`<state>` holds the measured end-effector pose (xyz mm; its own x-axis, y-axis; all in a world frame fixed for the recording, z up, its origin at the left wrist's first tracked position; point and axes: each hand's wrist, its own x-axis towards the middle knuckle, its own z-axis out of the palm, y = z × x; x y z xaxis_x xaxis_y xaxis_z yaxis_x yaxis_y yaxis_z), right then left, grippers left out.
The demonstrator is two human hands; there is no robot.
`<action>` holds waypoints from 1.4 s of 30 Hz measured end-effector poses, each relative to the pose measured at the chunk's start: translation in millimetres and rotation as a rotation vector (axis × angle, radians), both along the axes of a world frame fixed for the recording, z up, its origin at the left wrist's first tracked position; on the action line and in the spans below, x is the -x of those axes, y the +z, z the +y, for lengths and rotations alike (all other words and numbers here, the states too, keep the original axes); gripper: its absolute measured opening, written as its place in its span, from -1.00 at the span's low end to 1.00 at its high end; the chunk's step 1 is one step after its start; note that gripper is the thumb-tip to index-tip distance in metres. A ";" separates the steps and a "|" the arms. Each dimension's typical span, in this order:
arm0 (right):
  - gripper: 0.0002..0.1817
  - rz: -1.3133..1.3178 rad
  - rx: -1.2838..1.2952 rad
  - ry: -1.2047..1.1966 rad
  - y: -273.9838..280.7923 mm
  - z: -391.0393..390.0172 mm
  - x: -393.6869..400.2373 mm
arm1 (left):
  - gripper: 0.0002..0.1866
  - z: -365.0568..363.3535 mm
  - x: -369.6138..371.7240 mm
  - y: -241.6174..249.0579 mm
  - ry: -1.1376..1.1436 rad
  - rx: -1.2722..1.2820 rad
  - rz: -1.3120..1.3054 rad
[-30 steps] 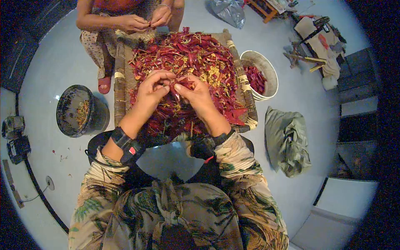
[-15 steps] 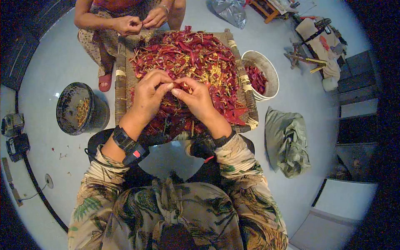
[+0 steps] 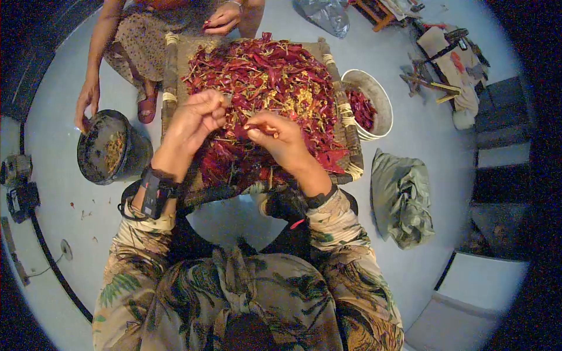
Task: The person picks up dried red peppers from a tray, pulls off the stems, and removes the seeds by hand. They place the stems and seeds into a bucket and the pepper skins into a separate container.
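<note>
Dried red chilies point(image 3: 275, 64), with stems and yellow seeds among them, are heaped on a woven tray with a wooden frame point(image 3: 170, 111). Over the near left of the heap is my left hand point(image 3: 199, 120), its fingers curled into a pinch; whatever they may hold is too small to make out. My right hand point(image 3: 280, 140) is closed a little lower and to the right, a dark red piece of chili point(image 3: 252, 127) between thumb and fingers. A gap separates the two hands.
A black bucket point(image 3: 140, 149) with stems inside stands left. One hand point(image 3: 89, 105) of a person opposite reaches to its rim; their other hand point(image 3: 224, 19) holds something red. At right are a white bucket point(image 3: 383, 111) of chilies and a grey-green sack point(image 3: 404, 199).
My hands, together before, have moved apart, the left going up and left. The other person's hands have separated too, one lowering to the black bucket.
</note>
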<state>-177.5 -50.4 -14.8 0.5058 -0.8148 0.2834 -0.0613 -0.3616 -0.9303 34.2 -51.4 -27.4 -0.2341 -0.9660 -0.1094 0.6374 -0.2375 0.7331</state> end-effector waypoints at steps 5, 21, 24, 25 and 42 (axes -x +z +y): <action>-0.81 -0.209 -0.459 -0.001 -11.4 -10.8 3.5 | -0.92 -8.5 -6.9 3.7 0.232 0.011 -0.148; -0.81 -0.504 -0.792 -0.173 -21.1 -23.4 8.8 | -0.81 -51.3 6.2 -77.2 0.440 0.440 -1.637; -0.82 -0.441 -0.771 -0.214 -19.7 -24.0 5.2 | -0.86 -49.9 5.6 -75.4 0.411 0.445 -1.619; -0.83 -0.412 -0.760 -0.244 -18.8 -23.7 3.4 | -0.88 -47.1 7.1 -69.3 0.424 0.454 -1.609; -0.72 0.222 0.158 -0.337 -17.9 -22.5 1.3 | -0.88 -5.2 24.3 9.4 0.278 0.626 -1.168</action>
<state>-178.8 -72.8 -32.7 0.2819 -0.9001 0.3321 -0.3927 -0.4241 -0.8160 9.9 -56.5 -18.0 -0.0980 -0.9265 0.3634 -0.4547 0.3665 0.8118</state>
